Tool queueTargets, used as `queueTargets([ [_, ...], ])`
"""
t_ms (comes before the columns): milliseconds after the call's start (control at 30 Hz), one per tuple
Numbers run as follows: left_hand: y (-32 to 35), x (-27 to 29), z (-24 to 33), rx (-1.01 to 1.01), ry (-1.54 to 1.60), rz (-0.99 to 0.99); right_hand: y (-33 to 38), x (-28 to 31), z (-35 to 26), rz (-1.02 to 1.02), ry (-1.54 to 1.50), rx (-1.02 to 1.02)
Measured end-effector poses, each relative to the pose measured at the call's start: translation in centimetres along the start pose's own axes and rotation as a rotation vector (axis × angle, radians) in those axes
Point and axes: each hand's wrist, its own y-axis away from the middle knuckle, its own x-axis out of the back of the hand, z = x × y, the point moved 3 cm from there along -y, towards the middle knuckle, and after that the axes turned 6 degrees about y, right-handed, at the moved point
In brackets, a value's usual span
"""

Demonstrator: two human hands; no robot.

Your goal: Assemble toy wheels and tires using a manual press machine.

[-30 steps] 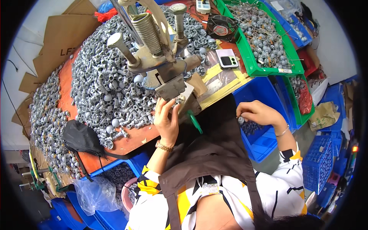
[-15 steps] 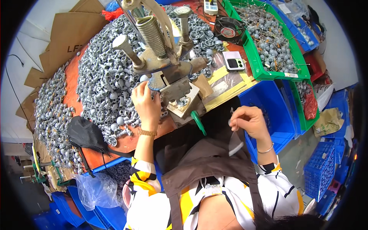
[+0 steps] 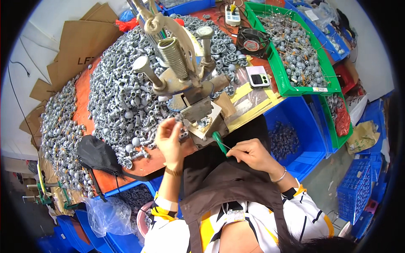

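Head view: from my remote station I inspect a person working at an orange counter point(image 3: 82, 105). The left hand point(image 3: 169, 141) is raised with fingers bent, beside the heap of grey plastic parts point(image 3: 122, 97) and left of the metal press point(image 3: 192, 90); I cannot tell whether anything sits between its fingertips. The right hand point(image 3: 251, 155) pinches a slender piece point(image 3: 228, 147), too small to identify, next to the green handle point(image 3: 219, 142); I cannot tell whether they touch. The press stands upright at the counter's front edge, the handle projecting from its base toward the person. To its right I note a phone point(image 3: 258, 77), a black fan point(image 3: 253, 41) and a green tray point(image 3: 291, 90) of wired grey pieces. A blue bin point(image 3: 287, 110) stands below, holding small dark parts.
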Motion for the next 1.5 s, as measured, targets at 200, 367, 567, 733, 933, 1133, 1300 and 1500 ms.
queueTargets([
  [200, 4.8, -1.6, 0.1, 0.27, 0.359, -0.019, -0.8, -2.9, -0.1, -0.331, -0.593, -0.398],
  [367, 4.8, -1.7, 0.1, 0.239, 0.374, -0.057, -0.8, -3.6, 0.6, -0.333, -0.804, -0.443],
  [567, 5.4, -2.1, 0.7, 0.166, 0.358, -0.111, -0.7, -4.2, 0.8, -0.306, -0.842, -0.475],
  [733, 5.5, -2.3, 1.1, 0.08, 0.338, -0.126, -0.8, -4.5, -0.2, -0.299, -0.866, -0.412],
  [933, 6.9, -3.1, 2.5, 0.354, 0.396, -0.325, -2.3, -5.4, -0.6, -0.176, -0.646, -0.268],
  [1133, 6.2, -1.8, 5.5, -0.024, -0.003, -0.389, -2.3, -5.1, -1.4, -0.231, -0.391, -0.168],
  [1300, 6.4, -2.5, 8.4, -0.433, -0.349, -0.638, -1.2, -4.6, -2.0, -0.313, -1.169, -0.387],
  [1500, 6.3, -0.1, 6.3, -0.056, 0.419, -0.239, -1.6, -2.9, -1.8, -0.084, -0.831, -0.304],
])
